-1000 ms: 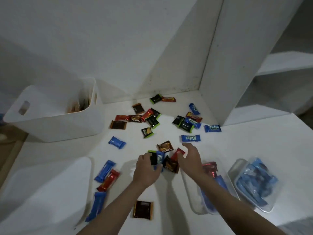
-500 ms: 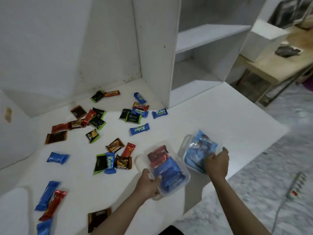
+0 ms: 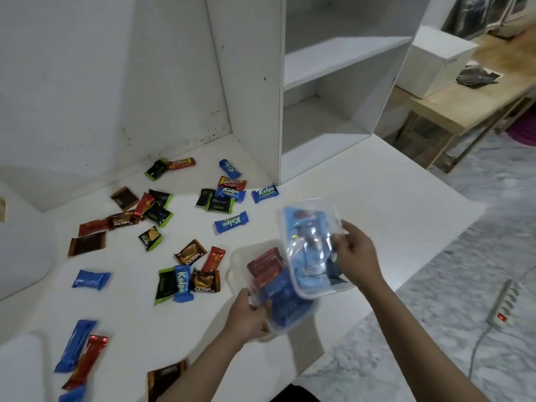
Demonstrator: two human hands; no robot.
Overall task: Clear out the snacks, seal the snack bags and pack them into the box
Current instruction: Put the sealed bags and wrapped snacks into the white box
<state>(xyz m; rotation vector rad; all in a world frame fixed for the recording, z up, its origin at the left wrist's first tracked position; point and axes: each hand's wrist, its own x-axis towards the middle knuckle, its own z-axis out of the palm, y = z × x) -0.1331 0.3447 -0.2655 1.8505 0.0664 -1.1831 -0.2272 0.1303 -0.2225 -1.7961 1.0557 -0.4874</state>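
Hands [image 3: 358, 250] [image 3: 246, 317] each grip a snack bag [image 3: 310, 245] [image 3: 278, 288], long axes angled up-left.

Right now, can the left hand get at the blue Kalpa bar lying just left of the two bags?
Probably not yet. The left hand grips the lower bag, so it is occupied. The path itself looks free: the Kalpa bar lies uncovered on the white table, with nothing on top. Setting the bag down first should allow it.
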